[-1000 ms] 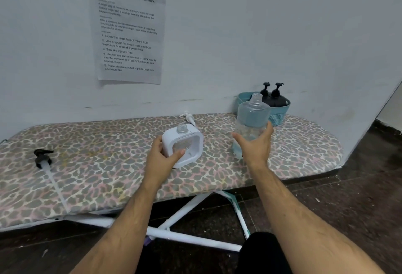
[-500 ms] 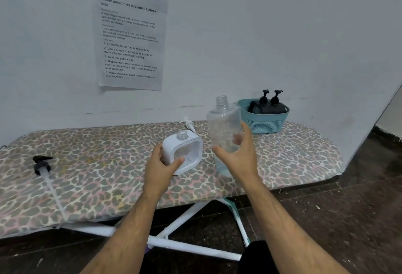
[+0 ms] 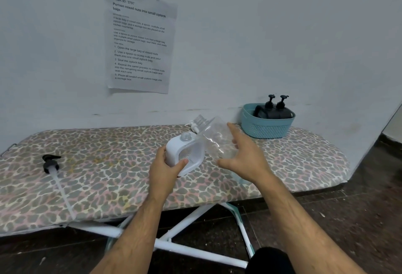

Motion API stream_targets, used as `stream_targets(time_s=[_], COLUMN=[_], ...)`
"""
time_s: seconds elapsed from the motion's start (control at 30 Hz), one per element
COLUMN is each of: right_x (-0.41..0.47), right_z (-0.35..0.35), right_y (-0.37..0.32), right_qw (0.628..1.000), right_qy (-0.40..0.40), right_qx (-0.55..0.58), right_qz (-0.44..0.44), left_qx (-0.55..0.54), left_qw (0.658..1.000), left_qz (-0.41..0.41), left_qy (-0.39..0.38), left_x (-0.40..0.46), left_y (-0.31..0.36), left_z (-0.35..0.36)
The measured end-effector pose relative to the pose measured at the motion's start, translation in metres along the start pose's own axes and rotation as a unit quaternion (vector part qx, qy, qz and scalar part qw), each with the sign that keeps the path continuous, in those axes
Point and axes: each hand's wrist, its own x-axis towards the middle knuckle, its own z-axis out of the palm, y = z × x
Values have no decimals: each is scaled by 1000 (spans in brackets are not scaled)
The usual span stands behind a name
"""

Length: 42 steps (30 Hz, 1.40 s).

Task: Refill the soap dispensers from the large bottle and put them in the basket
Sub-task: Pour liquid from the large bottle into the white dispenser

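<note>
While the left hand grips the white dispenser upright on the ironing board, the right hand, holding the tilted large bottle, should align its neck over the open mouth and pour slowly.

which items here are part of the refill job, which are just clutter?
Job: large clear bottle tilted in right hand; white dispenser held by left hand; teal basket with two black dispensers; black pump; white pump.
Clutter: wall instruction sheet.
</note>
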Motion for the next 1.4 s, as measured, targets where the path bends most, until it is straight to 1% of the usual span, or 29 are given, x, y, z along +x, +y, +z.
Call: stream_targets(time_s=[0.13, 0.47, 0.8, 1.03, 1.2, 1.4], right_x=[2, 1, 5, 11, 15, 17], right_z=[-7, -14, -28, -31, -34, -37], right_y=[1, -3, -14, -18, -21, -22], right_qw=[998, 983, 969, 962, 954, 949], right_qy=[-15, -10, -27, -29, -27, -38], right_qx=[-65, -179, -240, -265, -288, -301], right_qz=[-21, -44, -51, -64, -82, -83], left_qx=[-2, 9, 4, -9, -2, 4], left_qw=[1000, 1000, 1000, 1000, 1000, 1000], left_qz=[1, 14, 28, 27, 26, 26], left_qy=[-3, -2, -7, -8, -7, -6], left_x=[0, -4, -8, -7, -7, -6], left_y=[1, 6, 12, 10, 10, 8], left_z=[0, 0, -2, -1, -2, -2])
